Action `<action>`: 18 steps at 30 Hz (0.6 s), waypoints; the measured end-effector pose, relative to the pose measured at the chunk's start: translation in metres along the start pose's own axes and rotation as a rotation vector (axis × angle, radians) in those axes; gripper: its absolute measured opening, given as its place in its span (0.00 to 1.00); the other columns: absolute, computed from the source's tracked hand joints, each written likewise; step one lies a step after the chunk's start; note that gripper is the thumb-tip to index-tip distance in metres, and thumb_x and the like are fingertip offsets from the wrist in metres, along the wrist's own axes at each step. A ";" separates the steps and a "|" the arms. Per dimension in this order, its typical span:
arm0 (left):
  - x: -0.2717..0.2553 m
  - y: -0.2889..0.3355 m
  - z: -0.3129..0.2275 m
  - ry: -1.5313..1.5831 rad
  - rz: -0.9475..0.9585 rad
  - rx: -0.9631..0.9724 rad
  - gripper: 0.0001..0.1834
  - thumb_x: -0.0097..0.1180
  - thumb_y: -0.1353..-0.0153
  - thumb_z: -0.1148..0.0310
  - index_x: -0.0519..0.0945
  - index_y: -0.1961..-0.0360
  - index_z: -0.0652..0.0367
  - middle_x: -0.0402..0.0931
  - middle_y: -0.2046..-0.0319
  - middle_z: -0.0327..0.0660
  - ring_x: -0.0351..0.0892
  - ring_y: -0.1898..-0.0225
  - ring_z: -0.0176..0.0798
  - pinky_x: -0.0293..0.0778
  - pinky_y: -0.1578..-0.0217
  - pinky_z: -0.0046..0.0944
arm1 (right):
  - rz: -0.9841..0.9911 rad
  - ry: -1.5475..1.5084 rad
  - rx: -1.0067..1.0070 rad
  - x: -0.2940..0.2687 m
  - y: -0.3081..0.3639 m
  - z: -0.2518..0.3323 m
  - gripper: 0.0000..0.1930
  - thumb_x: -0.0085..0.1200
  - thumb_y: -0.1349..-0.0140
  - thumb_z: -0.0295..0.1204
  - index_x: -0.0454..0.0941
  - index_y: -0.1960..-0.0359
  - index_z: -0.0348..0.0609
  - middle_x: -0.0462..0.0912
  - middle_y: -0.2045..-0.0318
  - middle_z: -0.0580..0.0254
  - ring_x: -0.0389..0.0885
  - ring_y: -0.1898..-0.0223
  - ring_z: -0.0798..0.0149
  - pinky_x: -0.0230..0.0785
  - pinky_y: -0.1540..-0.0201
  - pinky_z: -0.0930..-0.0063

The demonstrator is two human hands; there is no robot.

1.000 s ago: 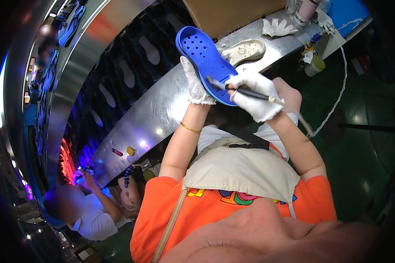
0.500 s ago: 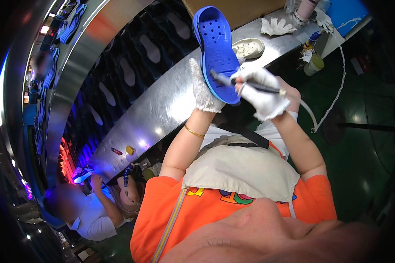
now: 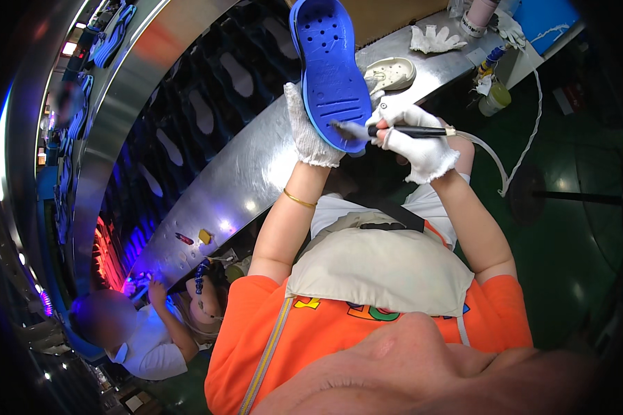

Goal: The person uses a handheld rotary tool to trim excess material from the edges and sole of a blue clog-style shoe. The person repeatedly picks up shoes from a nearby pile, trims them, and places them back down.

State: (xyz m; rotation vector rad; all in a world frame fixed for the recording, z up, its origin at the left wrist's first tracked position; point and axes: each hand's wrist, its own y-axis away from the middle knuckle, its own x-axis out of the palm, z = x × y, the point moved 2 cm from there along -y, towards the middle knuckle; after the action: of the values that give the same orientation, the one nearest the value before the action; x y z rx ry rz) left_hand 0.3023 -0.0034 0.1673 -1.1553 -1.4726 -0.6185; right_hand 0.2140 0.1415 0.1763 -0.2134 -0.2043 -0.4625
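Observation:
My left hand [image 3: 310, 135], in a white knit glove, is closed around the left edge of a blue shoe sole [image 3: 333, 76]. The sole is held up over the metal ledge, its holed toe end far and its grooved heel near. In my right hand [image 3: 415, 142], gloved with some fingertips bare, is a brush [image 3: 412, 130] with a black handle and a thin tube [image 3: 495, 166] running from its back end. Its bristles touch the heel area of the sole, as far as I can see. A cream shoe [image 3: 391, 74] rests on the ledge just beyond.
Beyond the metal ledge [image 3: 235, 159] runs a dark conveyor carrying several insole-shaped pieces [image 3: 237, 75]. A spare white glove [image 3: 436, 39] and a pink container [image 3: 479, 17] lie at the far right. At left, a co-worker [image 3: 145, 335] sits by the ledge, handling something under violet light.
The sole and my left hand have shifted left and slightly away from me. The brush has moved down toward the heel end, its handle now nearly level, and the tube has swung right.

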 end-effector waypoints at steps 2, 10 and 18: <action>0.001 -0.002 -0.004 -0.104 -0.047 0.005 0.42 0.35 0.42 0.33 0.62 0.39 0.56 0.66 0.44 0.49 0.68 0.45 0.54 0.64 0.44 0.55 | 0.028 0.013 -0.073 0.001 0.000 -0.003 0.05 0.53 0.46 0.18 0.76 0.67 0.35 0.79 0.70 0.63 0.77 0.68 0.75 0.71 0.61 0.81; 0.011 -0.009 -0.013 -0.273 -0.117 -0.011 0.40 0.38 0.41 0.35 0.64 0.40 0.58 0.69 0.46 0.49 0.72 0.48 0.49 0.68 0.45 0.49 | 0.085 0.071 -0.076 0.000 -0.005 0.006 0.05 0.53 0.47 0.19 0.75 0.68 0.35 0.79 0.70 0.62 0.77 0.68 0.75 0.71 0.61 0.80; 0.009 -0.015 -0.022 -0.151 -0.077 -0.099 0.42 0.38 0.41 0.36 0.62 0.39 0.61 0.67 0.45 0.52 0.71 0.48 0.53 0.67 0.46 0.54 | 0.188 -0.222 0.086 -0.002 0.018 -0.021 0.05 0.53 0.47 0.17 0.75 0.68 0.36 0.79 0.69 0.61 0.78 0.69 0.72 0.71 0.63 0.78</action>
State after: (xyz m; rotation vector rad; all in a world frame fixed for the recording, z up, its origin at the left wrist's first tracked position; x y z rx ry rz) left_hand 0.2988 -0.0254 0.1841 -1.2493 -1.6355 -0.6756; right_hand 0.2237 0.1524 0.1526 -0.1972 -0.4173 -0.2415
